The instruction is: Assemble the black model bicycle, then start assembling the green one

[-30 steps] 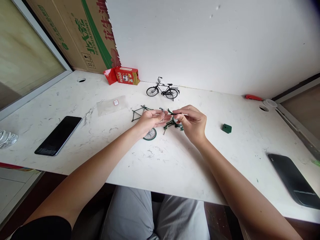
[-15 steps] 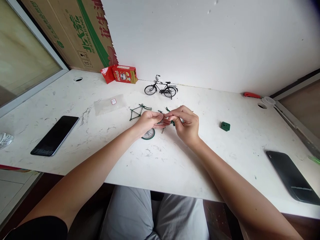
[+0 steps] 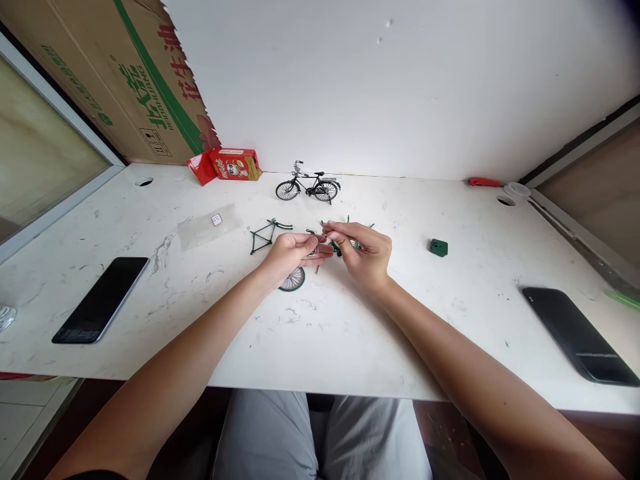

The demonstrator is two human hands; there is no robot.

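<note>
My left hand (image 3: 290,252) pinches a small silver-and-black model bicycle part (image 3: 313,249) between thumb and fingers. Close against it, my right hand (image 3: 369,253) has thumb and forefinger pressed together at the part's upper end; whatever they grip is too small to make out. Just below my left hand lies a spoked model wheel (image 3: 293,279) with a green rim, partly covered by the hand. A dark green bicycle frame (image 3: 263,238) rests beyond my left wrist. More green model parts (image 3: 336,249) lie behind my right fingers, mostly hidden.
An assembled black model bicycle (image 3: 309,189) stands near the wall. Left of it are a red box (image 3: 235,165) and a clear plastic bag (image 3: 207,227). A phone (image 3: 103,299) lies left; a green block (image 3: 439,248) and a black flat device (image 3: 575,333) lie right.
The camera view has shifted slightly, so the tabletop things appear displaced. My right fingertips are still close to the part in my left hand, with a slightly changed pinch.
</note>
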